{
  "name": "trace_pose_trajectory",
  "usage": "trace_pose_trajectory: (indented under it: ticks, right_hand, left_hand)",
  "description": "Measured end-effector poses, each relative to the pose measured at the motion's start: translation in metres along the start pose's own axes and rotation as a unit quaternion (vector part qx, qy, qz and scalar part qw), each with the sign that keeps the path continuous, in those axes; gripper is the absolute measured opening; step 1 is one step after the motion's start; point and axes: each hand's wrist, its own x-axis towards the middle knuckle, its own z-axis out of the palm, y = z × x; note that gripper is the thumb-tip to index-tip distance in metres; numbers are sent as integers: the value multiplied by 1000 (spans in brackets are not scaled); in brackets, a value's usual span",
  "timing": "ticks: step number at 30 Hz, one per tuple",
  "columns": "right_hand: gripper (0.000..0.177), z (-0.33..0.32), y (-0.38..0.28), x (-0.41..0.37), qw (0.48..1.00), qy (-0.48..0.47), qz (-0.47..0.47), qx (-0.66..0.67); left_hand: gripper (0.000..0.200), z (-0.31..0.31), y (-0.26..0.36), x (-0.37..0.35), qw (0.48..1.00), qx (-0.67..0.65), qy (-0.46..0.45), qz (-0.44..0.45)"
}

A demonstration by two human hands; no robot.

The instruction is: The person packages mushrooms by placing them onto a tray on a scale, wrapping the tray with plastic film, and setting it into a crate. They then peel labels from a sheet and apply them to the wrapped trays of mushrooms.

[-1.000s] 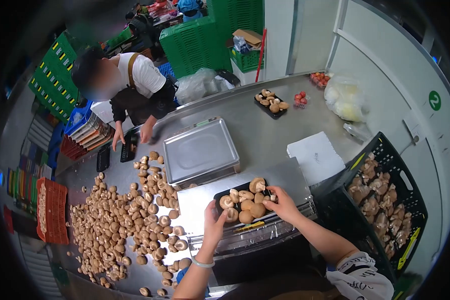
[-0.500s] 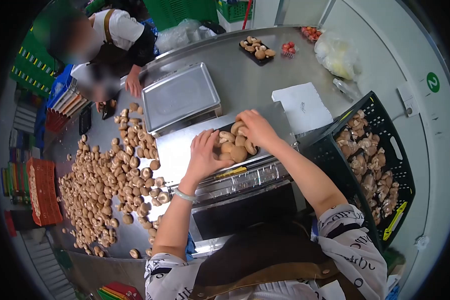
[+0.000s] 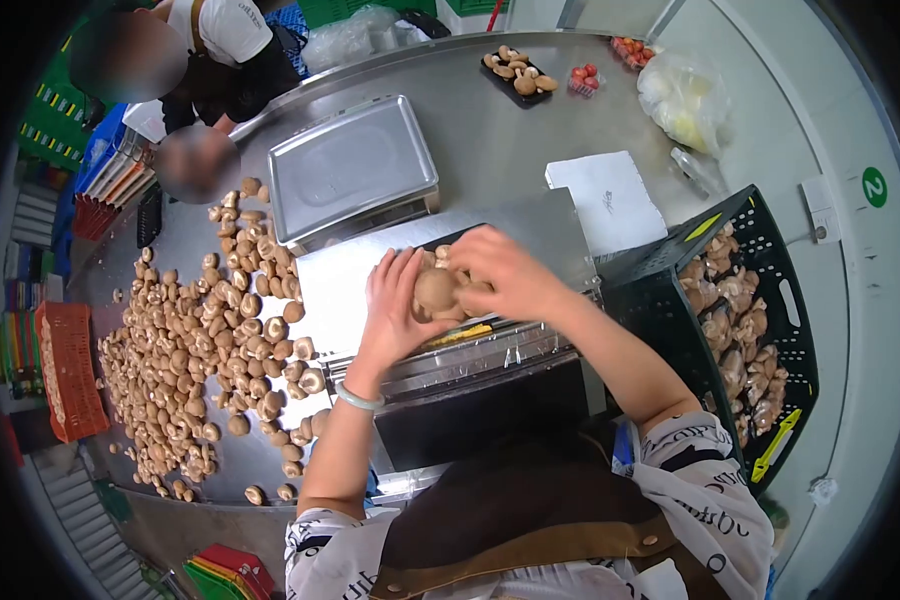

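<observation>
Shiitake mushrooms with brown caps sit in a black tray on the metal top of a wrapping machine. Around the tray's left side curls my left hand, its thumb at the near edge against the mushrooms. My right hand bends over the right part of the tray, fingers closed on a mushroom that it partly covers. Most of the tray is hidden by both hands and the mushrooms.
Loose mushrooms cover the steel table at left. Behind the machine is a metal platform; white paper lies to its right. A dark crate of bagged mushrooms stands at right. Another person works at far left.
My right hand has drawn in over the tray, covering more mushrooms. My left hand has shifted slightly left with the tray. The view has moved a little, and the other person's arm has drawn back.
</observation>
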Motion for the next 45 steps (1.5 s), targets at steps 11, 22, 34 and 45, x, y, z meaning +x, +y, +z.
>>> trace_pose_trajectory:
  ticks: [11,22,34,45]
  right_hand:
    - [53,-22,17,-56,983,-11,161,-83]
    - [47,33,37,-31,964,112,237,39]
    - [37,-26,2,-91,947,188,257,31]
    - [27,33,-7,-159,928,86,314,-181]
  left_hand:
    - [80,5,16,23,999,8,-12,31]
    - [78,9,15,18,999,10,-4,35]
    - [52,-43,-9,-35,958,-95,256,-88]
    - [24,11,13,-130,942,106,124,-295]
